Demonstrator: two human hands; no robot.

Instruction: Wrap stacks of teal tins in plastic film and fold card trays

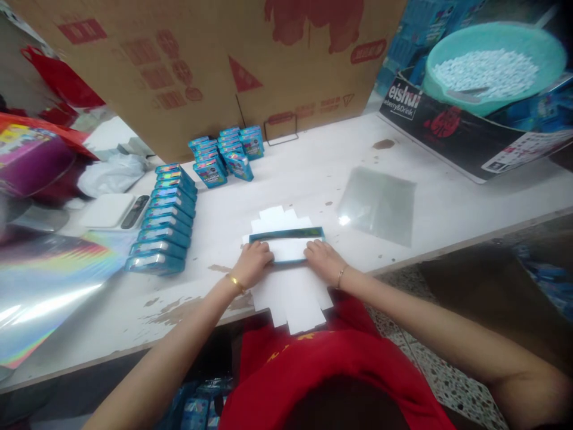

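Observation:
A shallow cardboard box [289,251], white inside with blue edges, lies in front of me at the table's front edge. My left hand [256,260] grips its left end and my right hand [323,259] its right end, fingers curled over the panel. Beneath the box lie white card blanks [290,298], their notched ends sticking out at the front and back. To the left stands a row of blue plastic-looking packs [163,218]. Further back is a cluster of small blue packs [227,154] with printed fronts.
A clear plastic sheet [378,206] lies to the right. At the back right a teal bowl [544,51] of white pieces sits on a black printed carton [443,128]. A big cardboard carton [215,65] stands behind. At left are a white scale [105,210] and shiny film [49,292].

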